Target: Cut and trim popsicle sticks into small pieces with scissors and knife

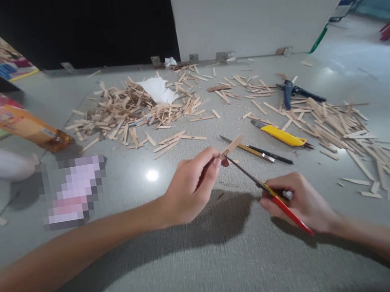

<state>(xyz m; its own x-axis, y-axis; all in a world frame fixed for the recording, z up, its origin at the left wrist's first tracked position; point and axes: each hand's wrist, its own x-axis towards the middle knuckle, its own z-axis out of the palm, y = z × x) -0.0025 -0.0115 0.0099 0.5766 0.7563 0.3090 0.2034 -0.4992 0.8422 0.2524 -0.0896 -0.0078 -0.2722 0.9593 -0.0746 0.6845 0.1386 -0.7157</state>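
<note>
Flooring [186, 275] strewn with wood scraps [327, 120] lies beneath both hands. The left hand [189, 184] is pinched closed on a wooden strip; the right hand [303, 200] curls around the handles of scissors [268, 191], slanting up-left, tips at the strip. The wooden strip [234, 144], raised above the floor, points up-right, long axis roughly crosswise to the scissors.

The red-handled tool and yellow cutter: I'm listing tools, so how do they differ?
The red-handled tool is gripped in the right hand; the yellow cutter lies on the grey surface. The red-handled tool's handle is red and yellow, the yellow cutter's body mostly yellow. The red-handled tool reaches the wooden stick in the left hand; the yellow cutter lies apart from it. Both tips point toward the picture's upper left.
</note>
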